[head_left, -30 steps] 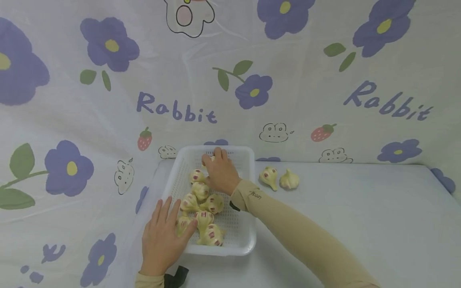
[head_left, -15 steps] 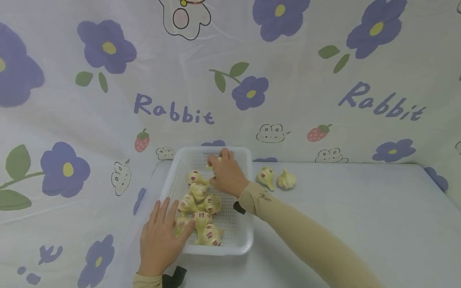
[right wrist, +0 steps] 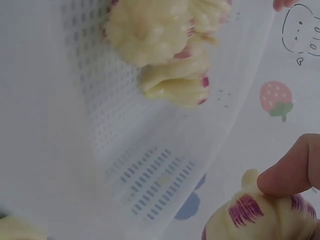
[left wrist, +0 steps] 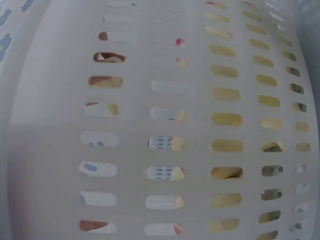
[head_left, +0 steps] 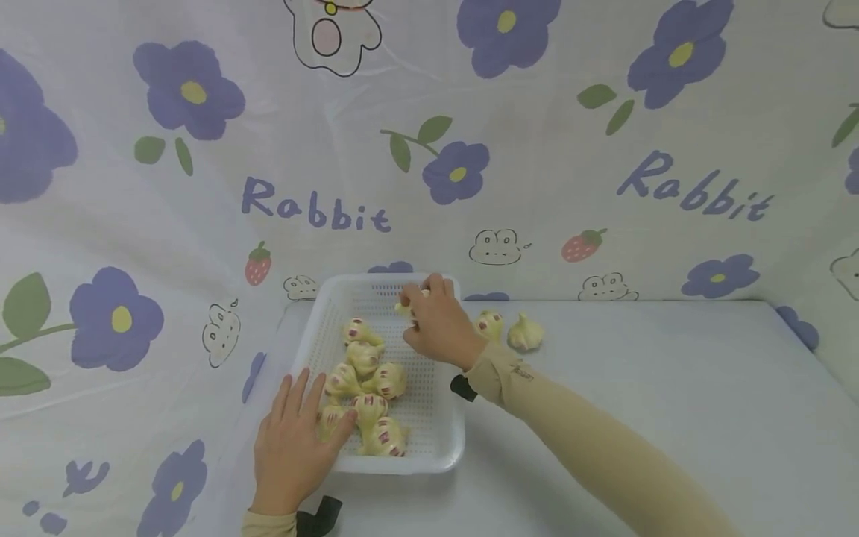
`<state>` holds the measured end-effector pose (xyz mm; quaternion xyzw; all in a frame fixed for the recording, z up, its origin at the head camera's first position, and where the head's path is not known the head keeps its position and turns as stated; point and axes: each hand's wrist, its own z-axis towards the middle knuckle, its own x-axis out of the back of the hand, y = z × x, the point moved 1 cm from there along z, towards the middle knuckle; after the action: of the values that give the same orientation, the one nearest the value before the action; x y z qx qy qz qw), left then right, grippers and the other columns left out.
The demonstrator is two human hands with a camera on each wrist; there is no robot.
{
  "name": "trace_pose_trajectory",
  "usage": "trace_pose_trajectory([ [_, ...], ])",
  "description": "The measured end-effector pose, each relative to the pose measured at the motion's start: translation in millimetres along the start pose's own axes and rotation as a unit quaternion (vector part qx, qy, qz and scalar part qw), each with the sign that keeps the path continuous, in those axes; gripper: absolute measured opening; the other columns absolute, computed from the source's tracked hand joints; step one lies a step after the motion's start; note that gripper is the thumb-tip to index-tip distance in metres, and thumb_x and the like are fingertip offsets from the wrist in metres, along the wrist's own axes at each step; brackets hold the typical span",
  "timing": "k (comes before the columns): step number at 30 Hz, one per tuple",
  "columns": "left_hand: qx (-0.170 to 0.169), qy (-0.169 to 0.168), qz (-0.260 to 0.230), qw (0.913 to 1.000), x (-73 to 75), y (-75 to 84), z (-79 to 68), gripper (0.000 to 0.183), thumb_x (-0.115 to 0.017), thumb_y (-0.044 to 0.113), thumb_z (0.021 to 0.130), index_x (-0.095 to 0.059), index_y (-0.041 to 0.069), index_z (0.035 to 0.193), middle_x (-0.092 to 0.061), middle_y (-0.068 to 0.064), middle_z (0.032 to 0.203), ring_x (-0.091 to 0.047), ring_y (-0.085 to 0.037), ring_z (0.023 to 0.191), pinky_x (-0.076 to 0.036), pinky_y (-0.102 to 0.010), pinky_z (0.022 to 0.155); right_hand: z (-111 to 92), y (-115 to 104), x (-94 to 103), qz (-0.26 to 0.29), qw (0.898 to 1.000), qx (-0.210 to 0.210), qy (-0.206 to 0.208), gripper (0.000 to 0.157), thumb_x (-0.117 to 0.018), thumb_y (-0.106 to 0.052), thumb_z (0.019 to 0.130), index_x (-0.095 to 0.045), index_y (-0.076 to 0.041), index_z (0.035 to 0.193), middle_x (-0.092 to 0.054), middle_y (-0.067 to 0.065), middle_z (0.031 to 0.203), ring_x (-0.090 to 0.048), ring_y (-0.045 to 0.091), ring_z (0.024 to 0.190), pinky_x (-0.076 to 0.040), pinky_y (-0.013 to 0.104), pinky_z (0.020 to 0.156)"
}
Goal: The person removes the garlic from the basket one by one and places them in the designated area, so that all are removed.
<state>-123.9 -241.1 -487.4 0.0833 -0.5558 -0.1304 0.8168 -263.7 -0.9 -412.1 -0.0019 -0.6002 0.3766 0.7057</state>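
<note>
In the head view, a white plastic basket (head_left: 439, 440) holds several garlic bulbs (head_left: 385, 380) with purple streaks, clustered toward its left and front. My right hand (head_left: 443, 324) is over the basket's back right part. It pinches a garlic bulb (right wrist: 257, 215), whose purple streaks and stem show beside the thumb in the right wrist view. My left hand (head_left: 295, 444) rests at the basket's left front edge, fingers straight and thumb extended toward the nearest bulbs. The left wrist view shows only the slotted basket wall (left wrist: 135, 95), with bulbs glimpsed through the slots.
Two more garlic bulbs lie on the white table (head_left: 637, 388) right of the basket: a streaked bulb (head_left: 488, 325), partly behind my right hand, and a plain pale bulb (head_left: 526, 333). A flower-printed cloth (head_left: 537, 149) hangs behind the table and along its left side.
My right hand has moved rightward inside the basket area with the garlic bulb, away from the other bulbs. The left hand stays at the basket's edge. The whole head view has shifted slightly.
</note>
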Motion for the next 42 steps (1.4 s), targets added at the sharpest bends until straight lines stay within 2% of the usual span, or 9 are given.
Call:
trace_pose_trajectory([
  [4, 0.000, 0.003, -0.002, 1.0000, 0.5, 0.1, -0.7, 0.078, -0.062, 0.064, 0.095, -0.054, 0.010, 0.151, -0.047, -0.018, 0.160, -0.037, -0.045, 0.150, -0.048, -0.070, 0.098, -4.6, 11.1, 5.3, 0.000, 1.000, -0.003, 0.005, 0.035, -0.062, 0.001, 0.084, -0.056, -0.007, 0.117, -0.043, 0.019, 0.123, -0.039, 0.032, 0.110, -0.042, 0.031, 0.066],
  [11, 0.008, -0.011, -0.006, 0.9999, 3.0, 2.8, 0.0, 0.080, -0.060, 0.065, 0.096, -0.052, 0.010, 0.153, -0.045, -0.018, 0.162, -0.035, -0.045, 0.152, -0.046, -0.071, 0.101, -14.1, 30.3, 13.3, 0.003, 1.000, -0.011, 0.023, 0.035, -0.065, 0.001, 0.083, -0.055, -0.006, 0.116, -0.044, 0.022, 0.123, -0.041, 0.036, 0.113, -0.046, 0.031, 0.065],
  [24, 0.008, -0.005, -0.005, 0.9999, 3.3, 3.3, 0.3, 0.080, -0.063, 0.064, 0.094, -0.054, 0.010, 0.151, -0.047, -0.019, 0.160, -0.037, -0.045, 0.151, -0.048, -0.072, 0.098, -27.4, 58.0, 28.0, 0.000, 0.997, -0.074, 0.032, 0.038, -0.067, -0.003, 0.083, -0.056, -0.007, 0.119, -0.043, 0.019, 0.122, -0.040, 0.036, 0.117, -0.051, 0.033, 0.071],
  [36, 0.017, -0.016, -0.004, 0.9997, 3.7, 4.4, 0.6, 0.081, -0.062, 0.065, 0.094, -0.052, 0.010, 0.153, -0.045, -0.018, 0.161, -0.035, -0.045, 0.152, -0.046, -0.072, 0.101, -42.1, 92.4, 40.4, 0.002, 0.993, -0.111, 0.033, 0.040, -0.070, -0.007, 0.085, -0.055, -0.008, 0.122, -0.040, 0.023, 0.130, -0.039, 0.039, 0.120, -0.056, 0.046, 0.081],
  [42, 0.015, -0.014, -0.003, 0.9998, 3.4, 4.0, 0.3, 0.081, -0.062, 0.065, 0.094, -0.053, 0.010, 0.152, -0.046, -0.018, 0.161, -0.036, -0.045, 0.151, -0.047, -0.072, 0.100, -51.3, 110.7, 46.2, 0.012, 0.989, -0.147, 0.032, 0.039, -0.069, -0.011, 0.088, -0.054, -0.008, 0.124, -0.038, 0.026, 0.136, -0.038, 0.041, 0.124, -0.056, 0.052, 0.087],
])
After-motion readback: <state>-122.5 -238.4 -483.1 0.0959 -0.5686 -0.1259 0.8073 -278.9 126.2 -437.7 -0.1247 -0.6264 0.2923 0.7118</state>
